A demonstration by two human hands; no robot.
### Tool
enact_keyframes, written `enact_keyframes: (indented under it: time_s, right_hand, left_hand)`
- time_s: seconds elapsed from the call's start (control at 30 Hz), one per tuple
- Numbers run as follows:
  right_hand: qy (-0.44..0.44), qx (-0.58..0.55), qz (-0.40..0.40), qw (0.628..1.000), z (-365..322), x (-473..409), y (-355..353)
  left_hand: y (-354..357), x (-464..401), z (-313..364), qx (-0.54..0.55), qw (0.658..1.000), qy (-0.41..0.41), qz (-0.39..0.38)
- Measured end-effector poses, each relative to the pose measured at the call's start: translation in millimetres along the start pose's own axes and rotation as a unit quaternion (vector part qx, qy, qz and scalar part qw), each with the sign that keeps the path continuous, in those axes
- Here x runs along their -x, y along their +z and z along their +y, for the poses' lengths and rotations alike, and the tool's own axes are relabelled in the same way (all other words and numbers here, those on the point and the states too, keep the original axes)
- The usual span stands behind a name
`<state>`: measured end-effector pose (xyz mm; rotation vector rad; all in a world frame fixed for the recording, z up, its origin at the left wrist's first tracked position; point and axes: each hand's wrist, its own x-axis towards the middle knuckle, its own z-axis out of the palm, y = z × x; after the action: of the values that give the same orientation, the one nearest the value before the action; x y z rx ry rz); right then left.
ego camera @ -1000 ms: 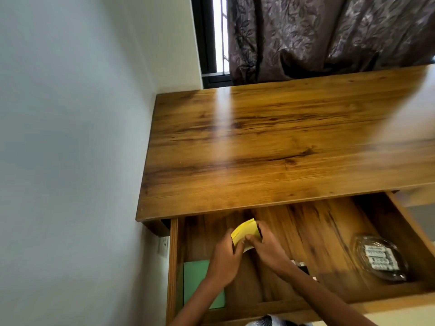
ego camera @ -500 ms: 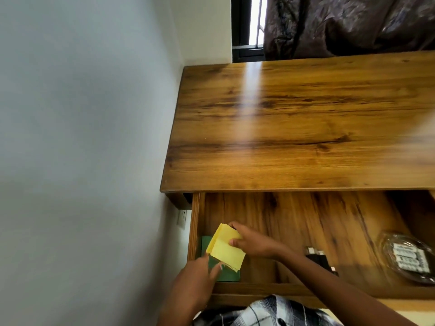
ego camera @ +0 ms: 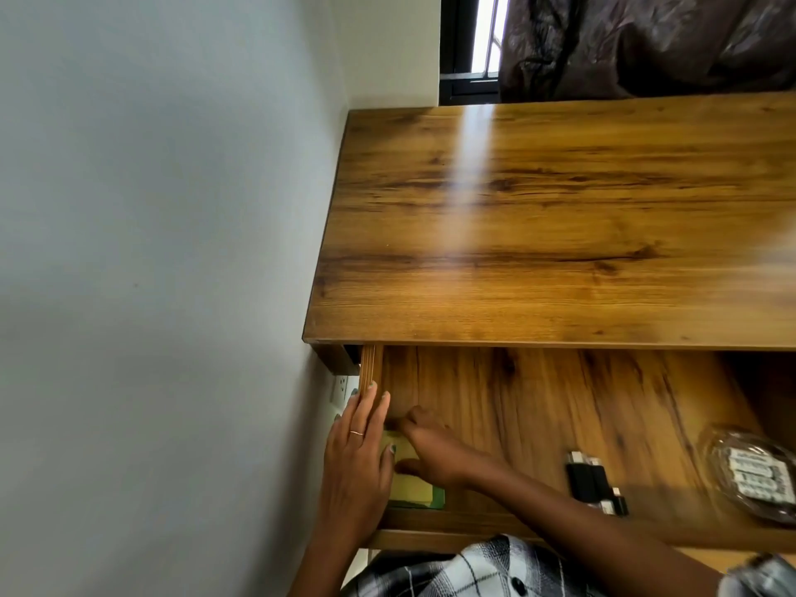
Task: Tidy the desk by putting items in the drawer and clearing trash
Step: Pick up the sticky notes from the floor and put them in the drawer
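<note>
Left hand (ego camera: 356, 463) first: I see it lying flat with its fingers straight along the drawer's left side wall, a thin ring on one finger, the thumb touching the yellow paper sticky-note pad (ego camera: 407, 482). Right hand (ego camera: 435, 452) is just beside it, palm down over that same pad, fingers loosely bent and pressing on it; I see no fingers wrapped round the pad. The yellow pad sits in the near-left corner of the open wooden drawer (ego camera: 560, 402), on top of a flat green card (ego camera: 438, 498) whose edge peeks out on the right. Moving out along the drawer floor, I've got a small cluster of black rectangular sticks with metal ends (ego camera: 592, 480), lying near the front wall, well apart from the pad. Further right, a clear plastic container of white pieces (ego camera: 751, 476) rests near the drawer's right end. Above the drawer, the glossy brown wood-grain tabletop (ego camera: 560, 217) catches a streak of light. A pale wall (ego camera: 150, 252) runs down the left, and a dark patterned curtain (ego camera: 646, 40) hangs behind the tabletop beside a window (ego camera: 474, 40).
</note>
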<state>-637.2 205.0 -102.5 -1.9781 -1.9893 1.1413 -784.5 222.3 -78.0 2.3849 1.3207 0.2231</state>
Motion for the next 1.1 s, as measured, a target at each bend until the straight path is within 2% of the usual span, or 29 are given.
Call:
enact_keyframes:
  time_s: [0.1,0.2,0.27,0.47,0.67,0.83,0.97,1.1]
  right_hand:
    - [0.031,-0.099,0.04,0.994,6.2,10.1,-13.9]
    - [0.116,-0.182,0.094,0.972,17.3,22.2,-28.3]
    - [0.164,-0.238,0.101,0.952,22.4,29.8,-32.2]
    - [0.208,-0.364,-0.015,0.908,10.3,43.2,-11.4]
    - [0.193,-0.301,-0.012,0.934,6.6,38.2,1.2]
    - [0.146,-0.172,0.087,0.97,11.6,24.7,-7.5]
    - [0.076,-0.082,0.084,0.99,6.5,12.5,-1.2]
    - [0.052,-0.04,0.073,0.995,8.9,10.1,3.6]
  left_hand:
    - [3.8,-2.2,-2.1,0.019,1.0,-0.016,0.017]
    - [5.4,-4.3,-3.4,0.031,0.999,-0.033,0.03]
    - [5.9,-4.4,-2.8,0.041,0.998,-0.034,0.032]
    - [6.8,-4.1,-3.1,0.056,0.997,-0.031,0.041]
    - [6.3,-4.0,-3.7,0.064,0.997,-0.025,0.046]
    - [5.9,-4.4,-3.5,0.063,0.997,-0.022,0.048]
    - [5.8,-4.7,-2.9,0.047,0.998,-0.027,0.037]
    - [5.2,-4.4,-2.0,0.041,0.998,-0.028,0.033]
